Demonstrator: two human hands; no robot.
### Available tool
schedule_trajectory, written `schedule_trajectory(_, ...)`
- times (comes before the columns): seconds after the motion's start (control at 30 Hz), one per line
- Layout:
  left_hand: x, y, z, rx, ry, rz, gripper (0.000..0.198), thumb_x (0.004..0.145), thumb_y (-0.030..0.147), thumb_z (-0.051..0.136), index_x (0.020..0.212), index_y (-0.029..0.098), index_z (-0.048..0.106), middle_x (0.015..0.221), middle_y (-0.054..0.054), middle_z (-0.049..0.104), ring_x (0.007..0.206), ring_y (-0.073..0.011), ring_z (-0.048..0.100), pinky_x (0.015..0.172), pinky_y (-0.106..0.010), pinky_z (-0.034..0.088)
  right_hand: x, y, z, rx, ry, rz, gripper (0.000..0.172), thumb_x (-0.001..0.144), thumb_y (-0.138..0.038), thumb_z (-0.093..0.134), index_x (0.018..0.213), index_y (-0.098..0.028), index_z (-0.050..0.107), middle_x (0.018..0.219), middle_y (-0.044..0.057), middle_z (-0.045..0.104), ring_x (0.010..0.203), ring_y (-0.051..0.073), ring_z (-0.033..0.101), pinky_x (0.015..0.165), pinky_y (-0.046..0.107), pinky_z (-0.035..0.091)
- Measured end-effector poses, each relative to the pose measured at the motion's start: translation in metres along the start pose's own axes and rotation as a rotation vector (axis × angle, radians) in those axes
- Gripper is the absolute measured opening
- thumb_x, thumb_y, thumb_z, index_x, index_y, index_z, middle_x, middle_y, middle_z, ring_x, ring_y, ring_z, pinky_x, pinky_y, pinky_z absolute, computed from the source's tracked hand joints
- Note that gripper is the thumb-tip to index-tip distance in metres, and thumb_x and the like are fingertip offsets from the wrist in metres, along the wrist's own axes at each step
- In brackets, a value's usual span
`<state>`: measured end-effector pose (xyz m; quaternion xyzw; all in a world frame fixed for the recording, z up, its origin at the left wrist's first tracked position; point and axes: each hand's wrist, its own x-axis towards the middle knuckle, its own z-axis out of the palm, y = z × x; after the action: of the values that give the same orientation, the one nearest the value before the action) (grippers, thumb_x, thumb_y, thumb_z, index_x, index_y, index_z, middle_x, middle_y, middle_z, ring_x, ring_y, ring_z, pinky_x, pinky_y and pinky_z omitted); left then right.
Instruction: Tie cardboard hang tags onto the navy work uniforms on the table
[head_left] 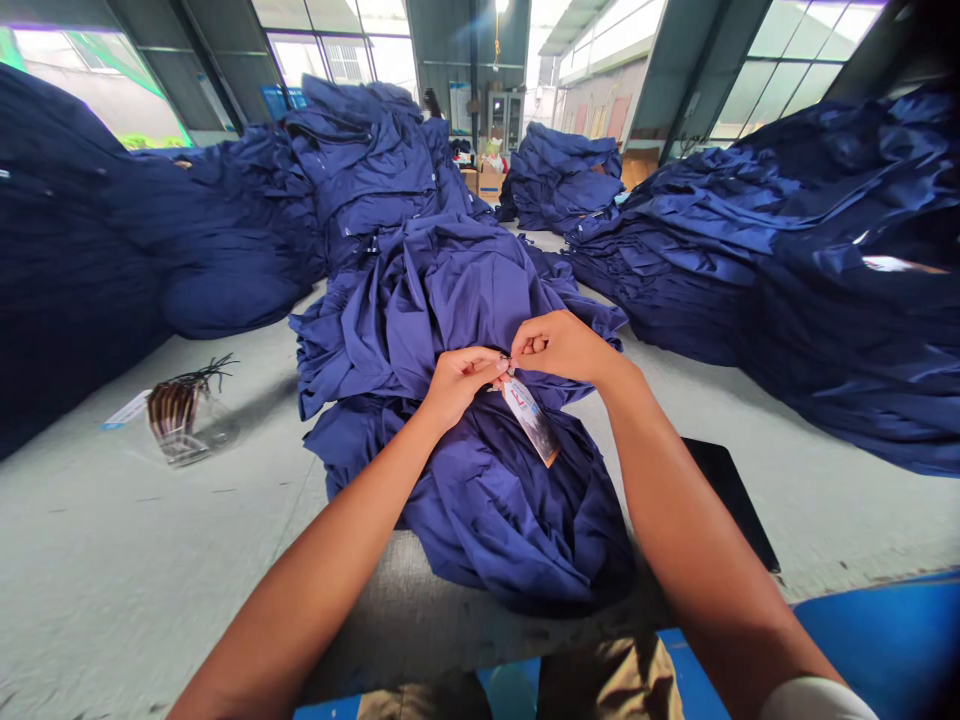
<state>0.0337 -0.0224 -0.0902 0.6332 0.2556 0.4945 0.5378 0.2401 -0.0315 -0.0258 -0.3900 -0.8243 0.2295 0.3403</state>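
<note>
A worker's bare left hand [463,385] and right hand [559,345] meet fingertip to fingertip over a navy garment [450,275], both pinching the dark cord [506,358] at the top of a printed hang tag [531,422], which slants down across the cloth. The garment lies bunched mid-desk, its lowest folds near the front edge of the desk [112,540]. To the left, a broad stretch of pale surface offers room for the forearm; to the right, a narrower strip separates the garment from a large navy pile [840,290], with a flat black panel [731,500] beside the right forearm. More navy heaps [225,230] close off the left and far sides. On the left, a clear plastic container [187,450] holds a row of upright tags [172,408], dark strings splayed over its rim, a white-and-blue card [126,410] just beside it.
</note>
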Motion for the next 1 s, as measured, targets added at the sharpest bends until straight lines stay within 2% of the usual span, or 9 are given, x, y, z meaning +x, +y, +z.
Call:
schedule_trajectory(0.2, 0.0, 0.0, 0.001, 0.003, 0.015, -0.014, 0.029, 0.076, 0.041, 0.087, 0.083, 0.014, 0.08, 0.072, -0.006, 0.076, 0.064, -0.0147, 0.068, 0.067, -0.028, 0.055, 0.0, -0.002, 0.001, -0.016, 0.004, 0.032, 0.01, 0.071, -0.022, 0.064, 0.071, -0.016, 0.072, 0.061, -0.002, 0.062, 0.059, 0.011, 0.052, 0.058, 0.023, 0.038)
schedule_trajectory(0.37, 0.002, -0.001, 0.003, -0.09, 0.067, -0.091, 0.039, 0.067, 0.041, 0.093, 0.088, 0.013, 0.077, 0.075, -0.008, 0.078, 0.066, -0.0194, 0.075, 0.066, -0.03, 0.06, -0.001, -0.005, -0.001, -0.005, 0.016, 0.027, 0.009, 0.071, -0.02, 0.063, 0.071, -0.016, 0.072, 0.062, -0.001, 0.064, 0.06, 0.011, 0.053, 0.059, 0.024, 0.039)
schedule_trajectory(0.5, 0.003, 0.001, 0.002, -0.113, 0.066, -0.133, 0.041, 0.068, 0.043, 0.092, 0.087, 0.011, 0.076, 0.079, -0.01, 0.079, 0.071, -0.0216, 0.077, 0.067, -0.03, 0.061, -0.002, -0.005, -0.002, 0.006, 0.025, 0.004, 0.01, 0.071, -0.018, 0.062, 0.071, -0.016, 0.071, 0.063, -0.001, 0.064, 0.06, 0.012, 0.054, 0.06, 0.024, 0.04)
schedule_trajectory(0.8, 0.006, 0.004, -0.005, -0.09, -0.105, -0.192, 0.041, 0.075, 0.047, 0.089, 0.089, 0.012, 0.074, 0.082, -0.011, 0.079, 0.071, -0.0186, 0.076, 0.067, -0.026, 0.058, -0.002, -0.001, -0.001, -0.035, 0.026, -0.058, 0.01, 0.072, -0.015, 0.064, 0.075, -0.017, 0.074, 0.067, -0.001, 0.065, 0.063, 0.011, 0.054, 0.062, 0.024, 0.039)
schedule_trajectory(1.0, 0.007, 0.005, -0.009, -0.065, -0.182, -0.26, 0.038, 0.075, 0.045, 0.09, 0.087, 0.012, 0.076, 0.083, -0.012, 0.079, 0.071, -0.0188, 0.075, 0.07, -0.03, 0.06, -0.002, 0.0, 0.0, -0.04, 0.013, -0.078, 0.011, 0.075, -0.017, 0.064, 0.075, -0.017, 0.075, 0.069, 0.0, 0.068, 0.061, 0.011, 0.055, 0.061, 0.024, 0.04)
